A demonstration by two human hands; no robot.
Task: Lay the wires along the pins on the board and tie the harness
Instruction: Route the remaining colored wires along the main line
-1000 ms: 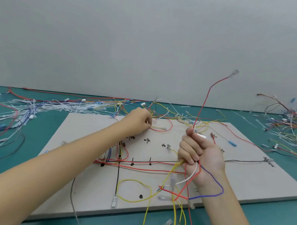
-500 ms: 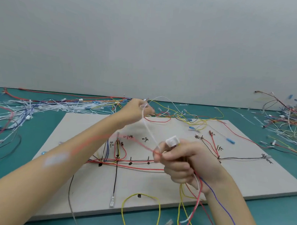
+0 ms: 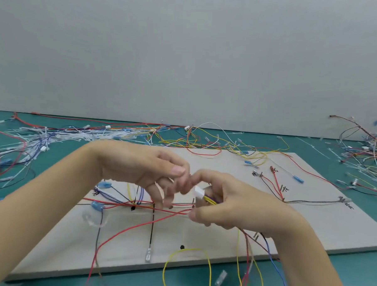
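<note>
Your board (image 3: 309, 226) lies flat on the teal table (image 3: 350, 271), its near edge running just under your wrists and its right corner close to the tangle of loose wires (image 3: 368, 155) at the table's right edge. Another heap of wires (image 3: 54, 137) crowds the far left, touching the board's back edge; bare board shows at right, around the black marks. Your forearms cover the board's left part and its near right corner. Your left hand (image 3: 143, 169) hovers above the board's middle, thumb and fingers curled together at the tips; motion blur hides what they pinch. Your right hand (image 3: 230, 205), just beside it with fingertips touching, grips a white connector (image 3: 198, 193) with yellow and purple leads, and a bundle of wires (image 3: 247, 249) trails from under it over the board's near edge.
</note>
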